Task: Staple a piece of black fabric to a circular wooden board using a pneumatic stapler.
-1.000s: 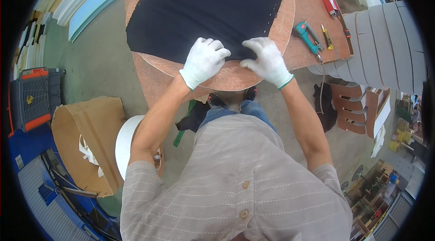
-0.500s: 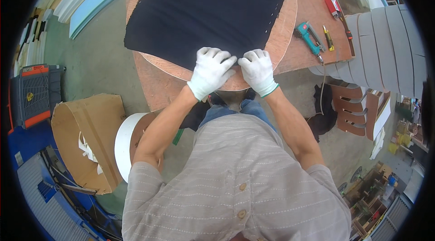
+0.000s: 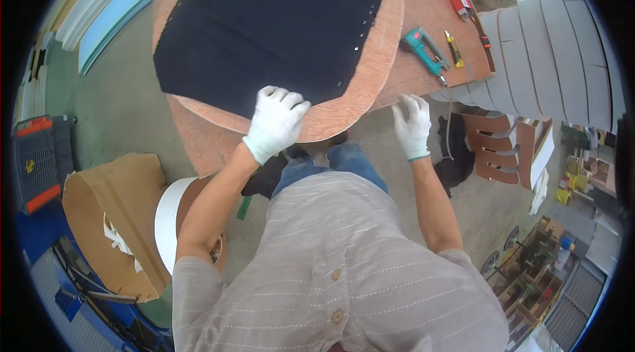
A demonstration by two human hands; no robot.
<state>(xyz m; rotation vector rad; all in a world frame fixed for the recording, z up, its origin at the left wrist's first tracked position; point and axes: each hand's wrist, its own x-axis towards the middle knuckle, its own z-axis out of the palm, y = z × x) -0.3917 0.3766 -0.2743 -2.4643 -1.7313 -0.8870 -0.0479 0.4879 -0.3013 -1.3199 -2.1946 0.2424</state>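
One curled left hand (image 3: 272, 124) is on the near edge of the black cloth (image 3: 264, 28), hold unclear, while the staple gun (image 3: 424, 57) lies slanted on the tabletop (image 3: 471, 66), beyond the nearer, empty right hand (image 3: 413, 124).

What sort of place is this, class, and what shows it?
Probably a furniture or upholstery workshop: black fabric lies on a rounded wooden board, near a teal staple gun and a yellow cutter.
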